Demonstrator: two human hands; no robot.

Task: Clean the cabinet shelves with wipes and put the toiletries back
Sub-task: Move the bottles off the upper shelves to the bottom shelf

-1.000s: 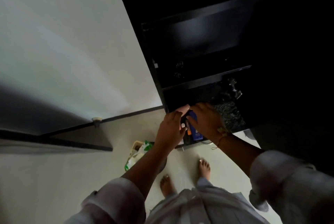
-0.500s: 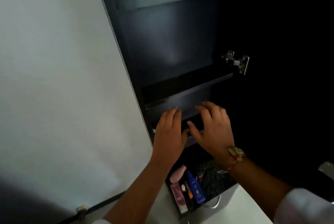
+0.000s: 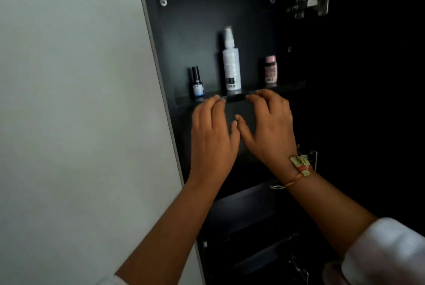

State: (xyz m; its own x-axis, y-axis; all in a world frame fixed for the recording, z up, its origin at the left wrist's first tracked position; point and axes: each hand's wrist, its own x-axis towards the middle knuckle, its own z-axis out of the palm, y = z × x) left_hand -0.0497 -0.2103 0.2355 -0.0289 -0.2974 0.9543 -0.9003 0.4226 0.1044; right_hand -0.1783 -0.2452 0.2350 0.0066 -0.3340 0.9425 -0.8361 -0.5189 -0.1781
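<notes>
A dark open cabinet fills the right side. On its upper shelf (image 3: 290,85) stand a small dark bottle with a blue base (image 3: 197,84), a tall white spray bottle (image 3: 231,64) and a short pink bottle (image 3: 270,69). My left hand (image 3: 213,135) and my right hand (image 3: 269,128) are raised side by side at the shelf's front edge. Between their fingertips they pinch a small black object (image 3: 235,98), just in front of the spray bottle. What the black object is cannot be made out in the dim light.
A pale wall (image 3: 80,100) runs along the cabinet's left side. A metal door hinge (image 3: 309,0) sits at the top right, another (image 3: 313,158) behind my right wrist. A lower shelf (image 3: 248,195) crosses under my forearms; below it all is dark.
Both hands rose from the toiletries on the counter below up to the upper shelf, carrying the small black object. The view tilted upward with them.
</notes>
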